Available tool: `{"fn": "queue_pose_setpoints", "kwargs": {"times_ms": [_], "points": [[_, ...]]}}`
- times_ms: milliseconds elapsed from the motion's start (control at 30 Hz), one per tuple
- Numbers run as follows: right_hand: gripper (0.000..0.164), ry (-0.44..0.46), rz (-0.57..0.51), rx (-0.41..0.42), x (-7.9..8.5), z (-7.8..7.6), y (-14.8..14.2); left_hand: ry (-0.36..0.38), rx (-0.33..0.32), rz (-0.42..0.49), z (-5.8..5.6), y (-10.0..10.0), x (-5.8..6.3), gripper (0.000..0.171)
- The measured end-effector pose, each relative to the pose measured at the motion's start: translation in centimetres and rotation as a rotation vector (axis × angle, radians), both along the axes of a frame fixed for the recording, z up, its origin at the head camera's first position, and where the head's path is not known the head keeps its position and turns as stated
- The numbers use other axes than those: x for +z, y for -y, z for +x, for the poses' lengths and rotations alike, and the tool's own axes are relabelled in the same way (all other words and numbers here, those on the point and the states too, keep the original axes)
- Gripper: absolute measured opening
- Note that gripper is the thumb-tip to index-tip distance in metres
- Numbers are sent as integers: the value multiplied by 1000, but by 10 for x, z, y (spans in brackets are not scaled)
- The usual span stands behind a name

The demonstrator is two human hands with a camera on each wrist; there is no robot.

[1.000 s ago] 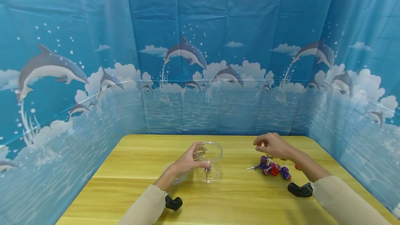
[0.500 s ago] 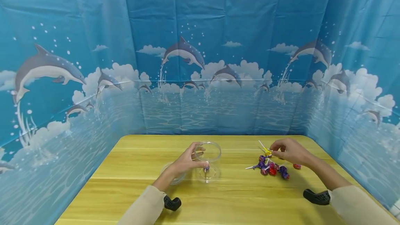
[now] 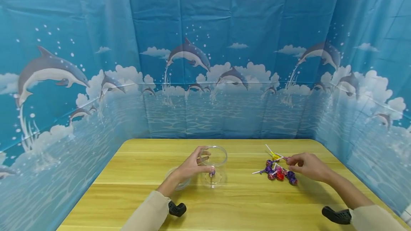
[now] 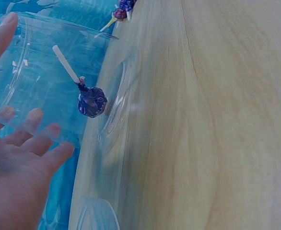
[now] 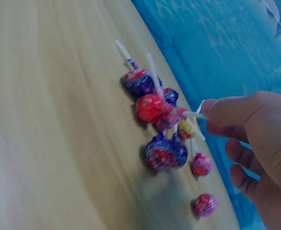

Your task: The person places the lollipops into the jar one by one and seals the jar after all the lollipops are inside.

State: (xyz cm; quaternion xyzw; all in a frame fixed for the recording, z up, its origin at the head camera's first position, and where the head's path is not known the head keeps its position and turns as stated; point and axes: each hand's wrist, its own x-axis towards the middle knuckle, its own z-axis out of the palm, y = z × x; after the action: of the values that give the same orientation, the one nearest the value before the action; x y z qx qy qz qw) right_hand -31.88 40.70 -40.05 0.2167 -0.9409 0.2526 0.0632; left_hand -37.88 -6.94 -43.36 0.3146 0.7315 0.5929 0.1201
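- Left hand grips the jar; lollipop inside.
- Right hand is at the pile, jar's three o'clock; cannot tell whether it pinches anything.
- Likely picking; next calls for a sure pinch.

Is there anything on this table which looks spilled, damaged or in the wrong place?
Nothing stands out: the round transparent plastic jar stands upright, and the colourful ball-shaped wrapped lollipops beside it show no visible damage.
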Motion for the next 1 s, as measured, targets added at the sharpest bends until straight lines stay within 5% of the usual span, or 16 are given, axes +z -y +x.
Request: {"fn": "queue_pose_setpoints", "kwargs": {"times_ms": [333,1000], "points": [[4,-6,-43,-1,-18,7,-10,0,1,-3,2,1,0,83],[13,16,-122,-94,-11,7,-11,-2,-3,-4,-1,1,-1,82]]}}
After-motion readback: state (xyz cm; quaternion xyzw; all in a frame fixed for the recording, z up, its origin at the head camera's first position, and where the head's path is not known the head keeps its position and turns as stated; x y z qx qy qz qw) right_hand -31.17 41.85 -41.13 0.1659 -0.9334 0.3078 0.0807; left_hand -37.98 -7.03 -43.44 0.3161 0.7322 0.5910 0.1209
